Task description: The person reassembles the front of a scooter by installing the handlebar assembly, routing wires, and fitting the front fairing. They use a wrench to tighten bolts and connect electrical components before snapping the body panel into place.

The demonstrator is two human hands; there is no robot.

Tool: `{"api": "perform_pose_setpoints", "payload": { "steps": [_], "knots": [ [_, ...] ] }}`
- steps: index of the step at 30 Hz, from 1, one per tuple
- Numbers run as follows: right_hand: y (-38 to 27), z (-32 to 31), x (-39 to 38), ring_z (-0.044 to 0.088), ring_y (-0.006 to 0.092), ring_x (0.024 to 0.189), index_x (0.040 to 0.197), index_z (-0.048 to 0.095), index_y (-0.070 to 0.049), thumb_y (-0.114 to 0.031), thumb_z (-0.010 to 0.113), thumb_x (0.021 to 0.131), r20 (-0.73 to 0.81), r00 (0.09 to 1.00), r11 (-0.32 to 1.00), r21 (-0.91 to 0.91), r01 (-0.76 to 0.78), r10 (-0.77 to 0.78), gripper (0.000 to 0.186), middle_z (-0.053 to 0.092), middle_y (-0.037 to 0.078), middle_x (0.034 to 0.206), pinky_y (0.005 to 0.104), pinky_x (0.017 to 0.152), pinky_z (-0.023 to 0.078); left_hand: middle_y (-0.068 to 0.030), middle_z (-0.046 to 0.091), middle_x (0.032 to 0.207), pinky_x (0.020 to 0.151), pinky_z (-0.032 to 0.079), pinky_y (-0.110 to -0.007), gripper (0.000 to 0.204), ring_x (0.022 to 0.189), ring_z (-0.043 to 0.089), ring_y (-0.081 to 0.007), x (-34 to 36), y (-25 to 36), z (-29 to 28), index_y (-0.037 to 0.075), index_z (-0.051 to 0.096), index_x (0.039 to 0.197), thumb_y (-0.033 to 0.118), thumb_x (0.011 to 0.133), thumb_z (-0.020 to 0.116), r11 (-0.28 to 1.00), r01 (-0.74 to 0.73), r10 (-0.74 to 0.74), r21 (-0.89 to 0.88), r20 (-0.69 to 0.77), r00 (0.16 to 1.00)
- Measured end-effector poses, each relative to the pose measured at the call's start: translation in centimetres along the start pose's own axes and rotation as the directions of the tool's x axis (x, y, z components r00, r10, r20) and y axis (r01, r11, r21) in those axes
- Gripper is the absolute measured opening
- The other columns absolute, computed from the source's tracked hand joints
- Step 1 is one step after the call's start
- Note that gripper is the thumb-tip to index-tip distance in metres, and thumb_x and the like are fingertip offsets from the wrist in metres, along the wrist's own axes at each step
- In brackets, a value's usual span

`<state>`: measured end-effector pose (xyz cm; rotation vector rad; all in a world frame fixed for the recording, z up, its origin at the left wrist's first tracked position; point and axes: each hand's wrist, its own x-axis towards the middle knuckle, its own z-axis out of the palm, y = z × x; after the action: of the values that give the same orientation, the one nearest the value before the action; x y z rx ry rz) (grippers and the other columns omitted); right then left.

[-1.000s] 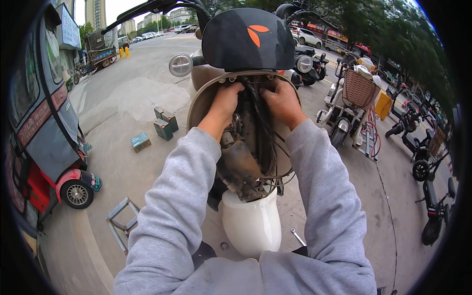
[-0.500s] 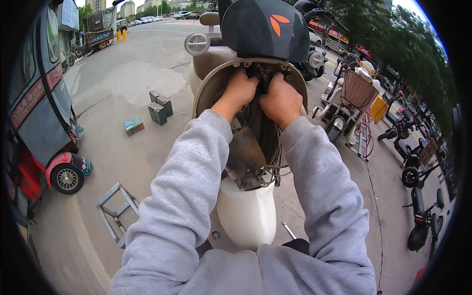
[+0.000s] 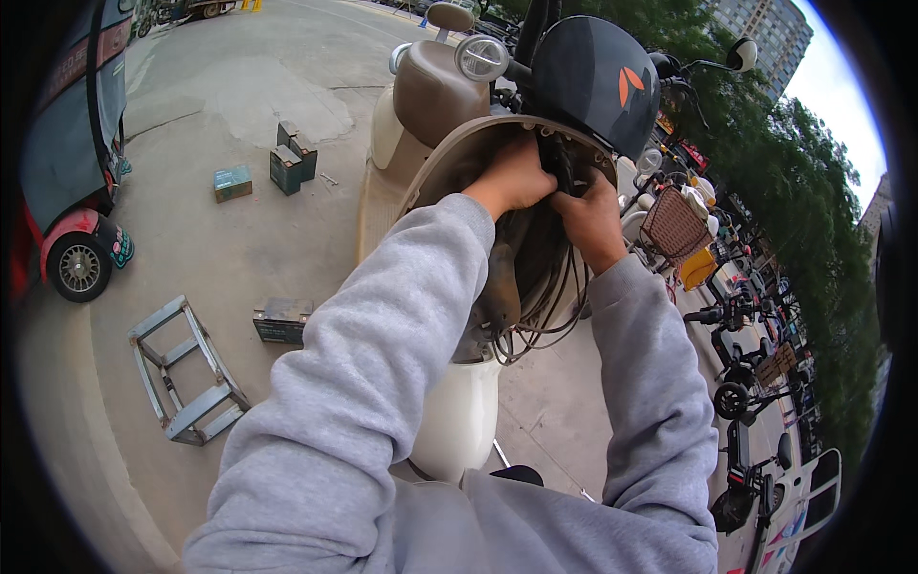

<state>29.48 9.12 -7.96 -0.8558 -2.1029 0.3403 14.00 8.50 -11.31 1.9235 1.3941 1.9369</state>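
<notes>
At centre frame, left hand (image 3: 512, 179) and right hand (image 3: 591, 218) close on the black wiring bundle (image 3: 557, 167) inside the scooter's open front panel (image 3: 449, 167). Grip connectors, not wires; keep loose cables (image 3: 545, 320) clear.

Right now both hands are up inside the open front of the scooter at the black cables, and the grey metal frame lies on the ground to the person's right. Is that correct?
Not quite. The left hand and right hand are indeed inside the scooter's open front at the black cables, but the head view shows the grey metal frame lying on the ground to the person's left, not right.
</notes>
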Motion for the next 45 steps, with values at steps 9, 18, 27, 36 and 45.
{"api": "perform_pose_setpoints", "payload": {
  "steps": [9, 18, 27, 36, 45],
  "knots": [
    [-1.1, -1.5, 0.8, 0.060, 0.0187, 0.098, 0.122, 0.052, 0.009, 0.005, 0.063, 0.071, 0.331, 0.944, 0.922, 0.364, -0.129, 0.002, 0.052, 0.063, 0.010, 0.111, 0.0296, 0.089, 0.047, -0.0263, 0.061, 0.114, 0.093, 0.048, -0.043, 0.056, 0.108, 0.059, -0.0396, 0.1, 1.1, 0.7, -0.003, 0.049, 0.124, 0.012, 0.072, 0.065, 0.959, 0.223, -0.232, 0.176, 0.031, 0.972],
    [-1.0, -1.4, 1.1, 0.062, 0.0167, 0.086, 0.112, 0.060, 0.006, 0.000, 0.068, 0.066, 0.235, 0.971, 0.977, 0.192, -0.088, 0.041, 0.047, 0.066, 0.009, 0.097, 0.0286, 0.080, 0.048, -0.0246, 0.064, 0.105, 0.089, 0.049, -0.045, 0.043, 0.102, 0.060, -0.0407, 0.0, 1.0, 0.9, 0.000, 0.059, 0.109, 0.016, 0.070, 0.067, 0.967, 0.225, -0.209, 0.117, -0.142, 0.968],
    [-2.1, -1.9, 1.8, 0.061, 0.0178, 0.087, 0.117, 0.059, 0.005, 0.004, 0.066, 0.065, 0.390, 0.913, 0.929, 0.282, -0.239, 0.117, 0.052, 0.065, 0.008, 0.098, 0.0296, 0.080, 0.049, -0.0217, 0.065, 0.108, 0.090, 0.049, -0.039, 0.051, 0.104, 0.062, -0.0361, 0.0, 0.8, -0.1, -0.001, 0.058, 0.115, 0.016, 0.068, 0.070, 0.990, 0.140, -0.141, -0.018, -0.067, 0.988],
    [-2.1, -2.0, 2.1, 0.061, 0.0228, 0.095, 0.125, 0.051, 0.004, 0.005, 0.068, 0.063, 0.424, 0.899, 0.909, 0.324, -0.262, 0.107, 0.064, 0.062, 0.011, 0.109, 0.0329, 0.086, 0.049, -0.0146, 0.064, 0.113, 0.094, 0.045, -0.034, 0.049, 0.106, 0.061, -0.0255, 0.3, 0.3, -0.8, -0.003, 0.057, 0.120, 0.008, 0.073, 0.066, 0.912, 0.239, -0.230, -0.333, 0.069, 0.971],
    [-2.1, -2.0, 2.2, 0.060, 0.0230, 0.099, 0.128, 0.049, 0.004, 0.006, 0.068, 0.062, 0.405, 0.901, 0.903, 0.309, -0.299, 0.160, 0.069, 0.062, 0.011, 0.112, 0.0330, 0.089, 0.048, -0.0145, 0.064, 0.114, 0.092, 0.047, -0.034, 0.044, 0.106, 0.061, -0.0242, -0.2, 1.6, -1.9, -0.004, 0.059, 0.119, 0.008, 0.078, 0.065, 0.749, 0.354, -0.298, -0.561, 0.191, 0.935]
  ]
}}
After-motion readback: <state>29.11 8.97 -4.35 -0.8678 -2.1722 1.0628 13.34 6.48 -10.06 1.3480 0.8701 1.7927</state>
